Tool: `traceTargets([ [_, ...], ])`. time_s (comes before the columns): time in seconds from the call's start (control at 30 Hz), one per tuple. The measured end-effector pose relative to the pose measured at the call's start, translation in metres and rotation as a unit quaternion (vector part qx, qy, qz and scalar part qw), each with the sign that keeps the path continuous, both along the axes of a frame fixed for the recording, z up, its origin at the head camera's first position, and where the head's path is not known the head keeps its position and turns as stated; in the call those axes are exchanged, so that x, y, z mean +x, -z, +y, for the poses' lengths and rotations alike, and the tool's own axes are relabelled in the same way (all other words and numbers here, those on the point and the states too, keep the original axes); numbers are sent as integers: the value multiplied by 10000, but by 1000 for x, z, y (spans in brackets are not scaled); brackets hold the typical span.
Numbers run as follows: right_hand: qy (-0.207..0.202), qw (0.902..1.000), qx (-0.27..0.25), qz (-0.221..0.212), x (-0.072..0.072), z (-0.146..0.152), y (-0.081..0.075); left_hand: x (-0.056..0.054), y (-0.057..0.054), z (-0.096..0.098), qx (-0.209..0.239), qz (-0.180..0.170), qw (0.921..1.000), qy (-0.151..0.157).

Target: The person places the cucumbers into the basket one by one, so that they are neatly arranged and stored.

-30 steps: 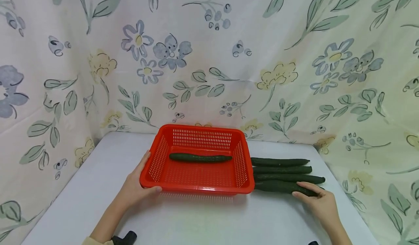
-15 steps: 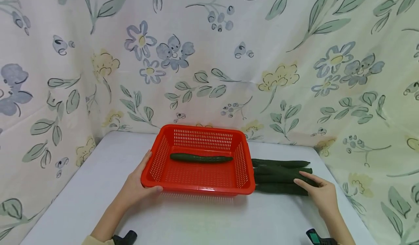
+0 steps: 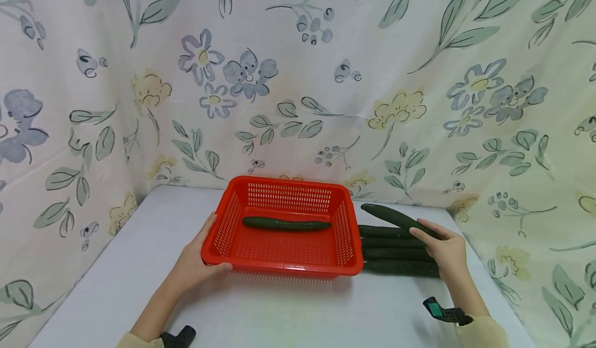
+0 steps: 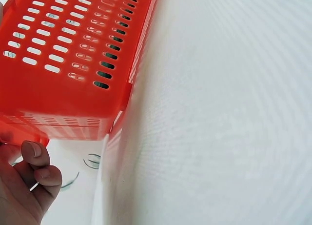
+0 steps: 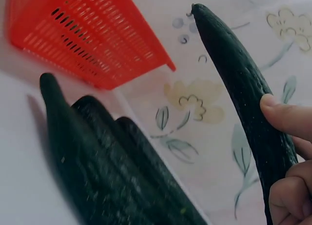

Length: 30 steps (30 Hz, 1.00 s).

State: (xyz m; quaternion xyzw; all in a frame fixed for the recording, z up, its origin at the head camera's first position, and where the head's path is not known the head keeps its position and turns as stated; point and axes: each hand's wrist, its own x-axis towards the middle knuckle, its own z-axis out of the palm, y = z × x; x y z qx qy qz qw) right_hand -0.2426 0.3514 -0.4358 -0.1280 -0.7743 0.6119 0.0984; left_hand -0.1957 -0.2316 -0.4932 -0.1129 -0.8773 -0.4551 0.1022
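Observation:
A red plastic basket [image 3: 281, 272] stands on the table with a single cucumber [image 3: 286, 224] lying across its floor. At the basket's left end my left hand [image 3: 195, 260] grips the rim, thumb on the front corner; the left wrist view shows its curled fingers [image 4: 41, 173] beside the slotted wall. My right hand [image 3: 444, 247] pinches another cucumber [image 3: 388, 215] near one end and holds it up in the air, its free tip pointing left. Under that hand several cucumbers [image 3: 396, 268] lie side by side on the table, their left ends partly hidden by the basket.
A white table [image 3: 298, 312] carries everything. Floral cloth [image 3: 288, 79] hangs behind the table and along both sides. A dark strap with a device [image 3: 444, 313] sits on the right wrist, and another black device [image 3: 179, 336] on the left.
My right hand has lifted a cucumber from the row, moving it up and toward the back, with its left tip now tilted upward. My left hand and the basket stay put.

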Motion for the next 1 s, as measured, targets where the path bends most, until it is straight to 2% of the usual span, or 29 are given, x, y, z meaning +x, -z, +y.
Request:
traceTargets([
  [0.3,-409,9980,-185,444,-28,-32,-26,1,-1,0,-30,20,10000,0],
  [0.47,-672,9965,-325,368,-42,-52,-38,0,-1,0,-3,-45,10000,5],
  [0.7,-1097,9926,-396,342,-63,-77,-47,1,0,0,42,-114,9999,-17],
  [1.0,-1399,9879,-601,283,-81,-106,-58,-1,1,-1,16,-54,10000,6],
])
